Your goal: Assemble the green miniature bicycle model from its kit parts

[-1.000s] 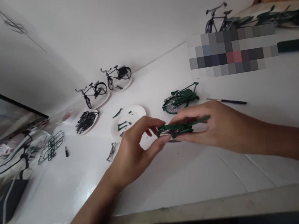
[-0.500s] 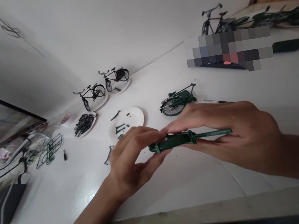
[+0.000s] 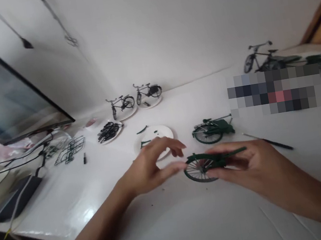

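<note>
My right hand (image 3: 243, 163) grips a green model bicycle frame (image 3: 215, 160) with a spoked wheel at its left end. The wheel faces me side-on, above the white table. My left hand (image 3: 158, 165) is at the wheel's left side, thumb and fingers apart, with nothing held; the thumb tip is close to the rim, and I cannot tell if it touches. Just behind lies a second green bicycle frame (image 3: 211, 131) with one wheel. A white plate (image 3: 166, 131) with small green parts stands behind my left hand, partly covered by it.
Two black model bicycles (image 3: 121, 104) stand on plates by the wall. Nearer is a plate of black parts (image 3: 109, 131). Green part sprues (image 3: 70, 150) and a small dark tool (image 3: 84, 158) lie left, beneath a monitor (image 3: 4, 79). A screwdriver (image 3: 277, 145) lies right; more bicycles (image 3: 260, 57) stand behind.
My left hand has let go of the bicycle frame and opened. My right hand has turned the frame so the wheel shows side-on. The view has shifted.
</note>
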